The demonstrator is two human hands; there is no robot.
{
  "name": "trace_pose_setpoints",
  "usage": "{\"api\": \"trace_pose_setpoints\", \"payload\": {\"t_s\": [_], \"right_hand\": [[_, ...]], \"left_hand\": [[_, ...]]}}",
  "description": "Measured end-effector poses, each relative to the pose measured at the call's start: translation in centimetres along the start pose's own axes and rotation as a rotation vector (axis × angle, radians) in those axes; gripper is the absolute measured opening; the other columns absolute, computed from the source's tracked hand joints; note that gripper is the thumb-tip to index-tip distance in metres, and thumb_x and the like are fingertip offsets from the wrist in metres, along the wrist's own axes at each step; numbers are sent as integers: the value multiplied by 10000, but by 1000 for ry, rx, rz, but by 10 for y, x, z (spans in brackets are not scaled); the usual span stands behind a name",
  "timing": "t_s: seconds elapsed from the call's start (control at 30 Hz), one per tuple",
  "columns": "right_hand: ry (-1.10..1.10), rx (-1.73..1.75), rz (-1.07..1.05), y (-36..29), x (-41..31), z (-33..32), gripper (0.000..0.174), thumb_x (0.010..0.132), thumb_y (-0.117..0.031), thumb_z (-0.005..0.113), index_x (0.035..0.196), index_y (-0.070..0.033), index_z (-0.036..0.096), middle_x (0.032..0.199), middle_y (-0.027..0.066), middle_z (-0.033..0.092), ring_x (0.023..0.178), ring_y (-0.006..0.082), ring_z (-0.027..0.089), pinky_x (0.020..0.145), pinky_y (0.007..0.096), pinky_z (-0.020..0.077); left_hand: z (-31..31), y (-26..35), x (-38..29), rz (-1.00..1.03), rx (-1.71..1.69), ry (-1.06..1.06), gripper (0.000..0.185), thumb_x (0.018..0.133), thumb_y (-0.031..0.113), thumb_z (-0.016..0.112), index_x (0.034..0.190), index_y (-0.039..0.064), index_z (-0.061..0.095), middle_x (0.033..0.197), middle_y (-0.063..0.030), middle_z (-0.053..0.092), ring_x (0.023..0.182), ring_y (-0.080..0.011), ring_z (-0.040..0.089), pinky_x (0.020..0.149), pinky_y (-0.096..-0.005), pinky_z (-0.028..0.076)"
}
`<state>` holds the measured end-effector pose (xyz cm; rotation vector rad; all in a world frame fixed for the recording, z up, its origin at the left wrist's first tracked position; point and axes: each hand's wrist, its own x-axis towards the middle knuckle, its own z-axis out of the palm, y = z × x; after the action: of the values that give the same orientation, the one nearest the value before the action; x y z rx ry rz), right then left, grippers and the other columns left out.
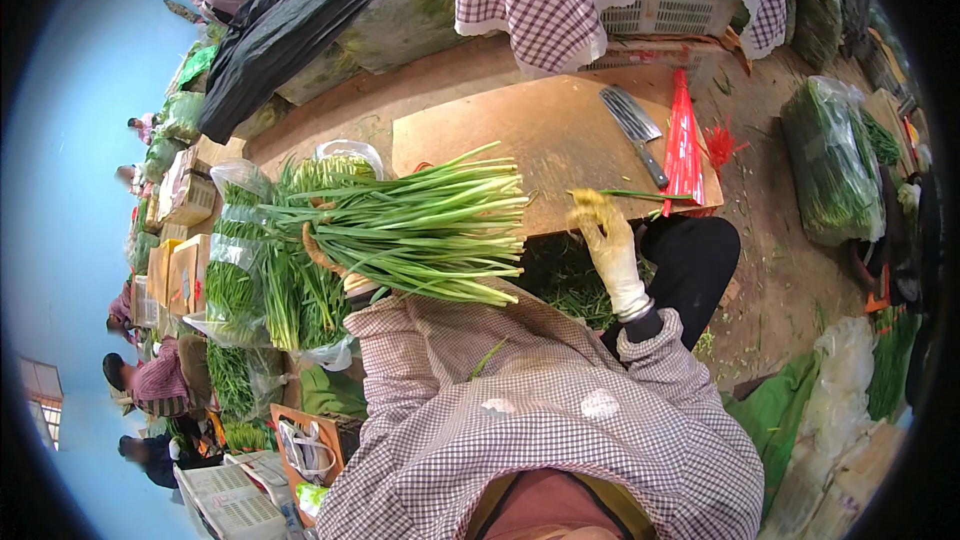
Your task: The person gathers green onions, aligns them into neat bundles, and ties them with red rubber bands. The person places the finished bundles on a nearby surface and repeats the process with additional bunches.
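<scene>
A large bunch of leafy green chives (420, 225) lies across my left hand (319, 244), its pale cut stem ends pointing right. The gloved fingers curl around the leafy part; most of that hand is hidden under the bunch. My right hand (611, 244), in a stained pale glove, is at the near edge of a wooden board (487, 120). Its curled fingertips hold a single green stalk (649, 196), which stretches right across a fan of red strips (682, 150). A cleaver (634, 131) with a dark handle rests on the board beside the strips.
Left of me are plastic-wrapped bundles of greens (236, 262). Cut leaves (577, 274) lie below the board. Beyond it, a checked cloth (540, 0) covers plastic crates (660, 7). A bagged bundle (832, 165) stands at right. Several people sit at the far left.
</scene>
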<state>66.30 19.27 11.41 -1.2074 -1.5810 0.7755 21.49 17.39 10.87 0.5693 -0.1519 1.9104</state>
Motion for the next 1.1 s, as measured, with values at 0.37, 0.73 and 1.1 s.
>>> {"api": "trace_pose_setpoints", "payload": {"t_s": [0.37, 0.73, 1.1], "right_hand": [[-165, 580, 169, -59, 16, 41, 468, 980, -68, 691, 1434, -41, 579, 1298, 52, 642, 1071, 122, 619, 921, 266, 512], [76, 659, 68, -53, 25, 41, 244, 1003, -91, 670, 1231, -4, 661, 1378, 108, 628, 1233, 215, 611, 1114, 344, 451], [-521, -797, 7, 62, 11, -35, 442, 885, -414, 766, 1135, -50, 756, 959, 169, 730, 940, 331, 726, 827, 431, 562]], "left_hand": [[3, -16, -8, 201, 1132, 135, 349, 1073, 396, 438, 1278, 154, 583, 1206, 66, 618, 1214, -116, 575, 1215, -373, 379], [-16, 10, -7, 125, 519, 59, 526, 1060, 440, 416, 1482, 138, 504, 1299, 11, 653, 1283, -141, 593, 1176, -422, 450], [-11, 52, -11, 55, 342, 44, 547, 1059, 436, 474, 1474, 85, 541, 1432, -116, 625, 1294, -247, 626, 1073, -444, 561]]}}
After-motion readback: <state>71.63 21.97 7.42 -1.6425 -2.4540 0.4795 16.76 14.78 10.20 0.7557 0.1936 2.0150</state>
